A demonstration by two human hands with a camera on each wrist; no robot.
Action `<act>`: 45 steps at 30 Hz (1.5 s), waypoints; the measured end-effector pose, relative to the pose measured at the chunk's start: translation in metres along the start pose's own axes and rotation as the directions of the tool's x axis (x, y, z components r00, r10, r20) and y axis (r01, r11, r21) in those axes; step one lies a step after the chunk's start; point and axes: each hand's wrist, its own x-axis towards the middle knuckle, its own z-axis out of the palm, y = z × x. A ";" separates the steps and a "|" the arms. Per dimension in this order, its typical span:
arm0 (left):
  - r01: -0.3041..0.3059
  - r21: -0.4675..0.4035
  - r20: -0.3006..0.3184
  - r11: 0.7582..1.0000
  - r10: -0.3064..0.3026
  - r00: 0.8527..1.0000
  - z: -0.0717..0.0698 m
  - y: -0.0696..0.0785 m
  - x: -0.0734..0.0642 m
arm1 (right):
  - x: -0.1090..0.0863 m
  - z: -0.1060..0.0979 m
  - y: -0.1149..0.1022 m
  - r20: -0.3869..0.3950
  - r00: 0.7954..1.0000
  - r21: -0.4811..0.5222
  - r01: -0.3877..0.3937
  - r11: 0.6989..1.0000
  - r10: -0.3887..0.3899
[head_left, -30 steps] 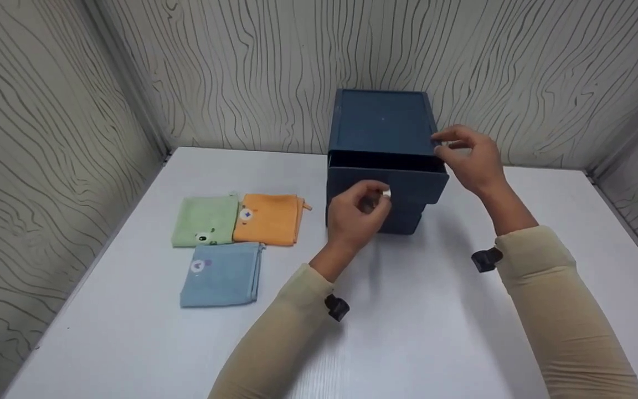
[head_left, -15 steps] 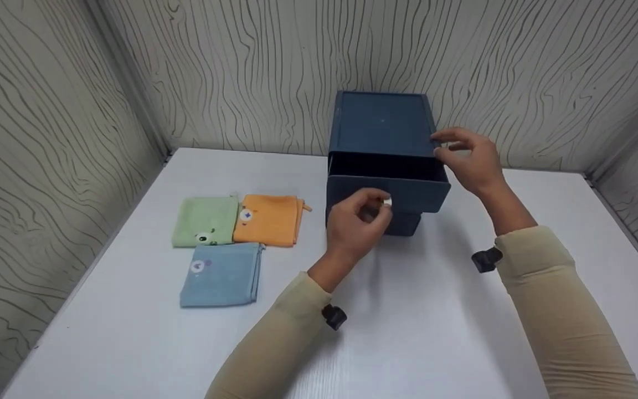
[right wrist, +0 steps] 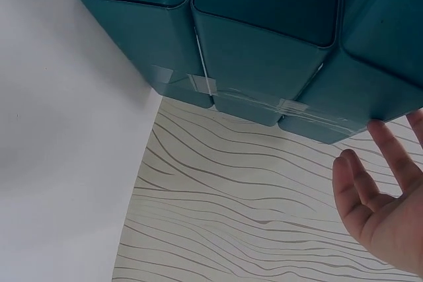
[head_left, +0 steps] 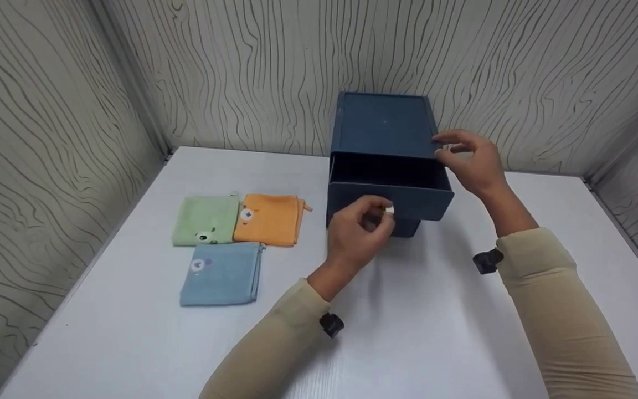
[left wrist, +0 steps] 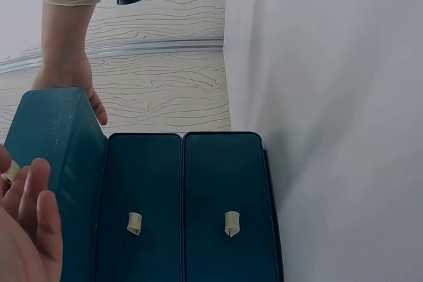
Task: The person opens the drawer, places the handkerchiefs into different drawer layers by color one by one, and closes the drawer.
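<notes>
Pulling the top drawer [head_left: 421,203] out of the dark blue cabinet [head_left: 384,124] looks like the step in hand. The drawer is partly out toward the near side, at the right of the tabletop's [head_left: 407,343] middle; the two drawers below sit in their frames in the left wrist view. The left hand [head_left: 360,230] pinches the pale pull tab [head_left: 389,210] between thumb and fingers. The right hand [head_left: 473,160] is loosely spread, its fingertips at the right edge of the cabinet's top and gripping nothing firmly.

To do this well, the pull should run straight toward the near side and level, since a sideways or downward tug could bind the drawer or tip the cabinet. The tab is small, so a steady draw seems safer than a jerk. The right hand's touch is light; a firmer press there would better keep the cabinet from sliding along.

Against the frame half a second ago, the drawer front stands farther out and more of its dark inside shows. The left hand has come nearer with it, while the right hand stays put. The green cloth [head_left: 206,219], orange cloth [head_left: 269,221] and blue cloth [head_left: 221,277], at the left, lie unmoved.
</notes>
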 end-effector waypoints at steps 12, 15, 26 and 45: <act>-0.037 0.008 0.030 0.999 0.036 0.999 -0.005 0.005 -0.011 | -0.001 0.000 -0.003 0.004 0.999 -0.007 -0.037 0.999 0.037; -0.028 0.007 0.038 1.000 0.027 0.999 -0.007 0.006 -0.013 | 0.000 0.000 -0.004 0.005 0.999 0.003 -0.041 0.999 0.041; -0.050 0.042 0.049 0.998 0.048 0.998 -0.011 0.012 -0.021 | 0.001 0.002 -0.003 0.010 0.999 0.020 -0.052 0.998 0.051; -0.053 0.005 0.030 0.999 0.053 0.998 -0.011 0.014 -0.029 | -0.001 0.004 -0.003 -0.014 0.999 0.035 -0.042 0.998 0.043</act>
